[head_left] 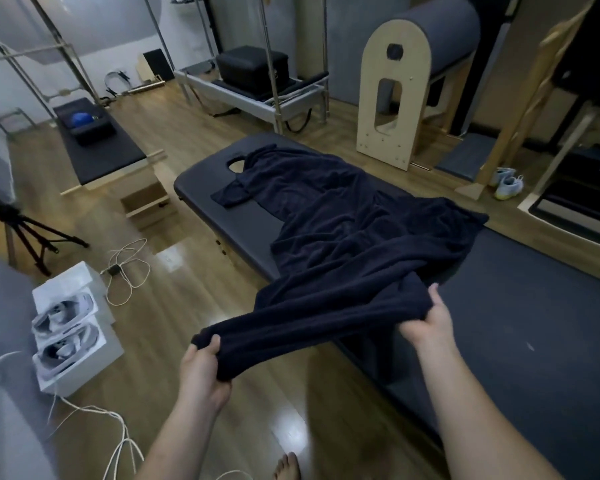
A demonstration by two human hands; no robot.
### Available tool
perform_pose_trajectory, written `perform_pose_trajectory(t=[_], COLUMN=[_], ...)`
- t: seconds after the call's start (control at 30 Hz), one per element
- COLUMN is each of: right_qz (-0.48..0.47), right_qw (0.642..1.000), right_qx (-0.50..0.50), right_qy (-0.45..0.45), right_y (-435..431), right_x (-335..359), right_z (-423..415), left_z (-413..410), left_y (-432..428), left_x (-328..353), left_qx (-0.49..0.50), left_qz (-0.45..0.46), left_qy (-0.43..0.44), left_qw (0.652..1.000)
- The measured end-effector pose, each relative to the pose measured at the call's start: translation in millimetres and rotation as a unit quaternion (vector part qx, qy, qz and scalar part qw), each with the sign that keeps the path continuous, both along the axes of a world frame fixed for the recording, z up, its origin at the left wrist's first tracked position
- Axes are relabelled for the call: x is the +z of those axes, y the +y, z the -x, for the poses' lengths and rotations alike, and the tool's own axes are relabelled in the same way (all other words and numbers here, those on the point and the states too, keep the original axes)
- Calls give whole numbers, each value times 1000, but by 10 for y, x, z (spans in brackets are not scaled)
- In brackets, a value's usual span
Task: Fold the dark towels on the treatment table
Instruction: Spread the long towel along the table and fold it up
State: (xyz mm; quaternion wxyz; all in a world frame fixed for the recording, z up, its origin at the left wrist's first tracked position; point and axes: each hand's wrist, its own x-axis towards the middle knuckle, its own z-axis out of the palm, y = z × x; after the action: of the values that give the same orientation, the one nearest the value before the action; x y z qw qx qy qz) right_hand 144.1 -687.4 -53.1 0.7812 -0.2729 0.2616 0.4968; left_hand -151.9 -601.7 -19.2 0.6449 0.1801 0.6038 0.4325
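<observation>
Across the dark padded desk (201, 188) lies a navy towel (343, 230), thick, fuzzy and heavily rumpled, spread out unfolded. Its long axis follows the desk's length: the far end points at the face hole (234, 165) and partly covers it, while the near end is drawn off the desk's corner above the wooden floor (187, 306). That near edge is bunched into a taut band between the hands, which are held apart. The left hand (205, 368) grips one end in a fist, and the right hand (430, 320) clutches the other with curled fingers.
</observation>
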Motion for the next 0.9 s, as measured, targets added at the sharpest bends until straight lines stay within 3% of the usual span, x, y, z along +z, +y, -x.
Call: perform_pose_trajectory(t=[0.23,0.4,0.53,0.6,0.73,0.8,0.9], right_qz=[-54,-24,61,72,77,104,160], right_qw=[987,974,971,976,973,950,896], right_qx=[-143,-214,-205,-160,22,88,111], right_qy=[-41,-66,-102,-131,-219,-280,-399], right_y=[-324,-616,-835,-823,-561,-391,-248], right_x=[102,0,-5,35,84,174,262], right_z=[-378,-781,-1031,-969,-621,-366,-53], left_z=[554,940,1090,980,390,102,-171], left_y=[455,876,1077,1062,895,686,444], left_x=[-174,-157,-106,-72,-29,23,116], left_qx=[106,164,154,154,-41,-166,-309], left_qz=[18,39,-10,-6,-27,-31,-62], left_qy=[21,40,85,55,41,60,108], left_qw=[994,985,984,987,998,984,943])
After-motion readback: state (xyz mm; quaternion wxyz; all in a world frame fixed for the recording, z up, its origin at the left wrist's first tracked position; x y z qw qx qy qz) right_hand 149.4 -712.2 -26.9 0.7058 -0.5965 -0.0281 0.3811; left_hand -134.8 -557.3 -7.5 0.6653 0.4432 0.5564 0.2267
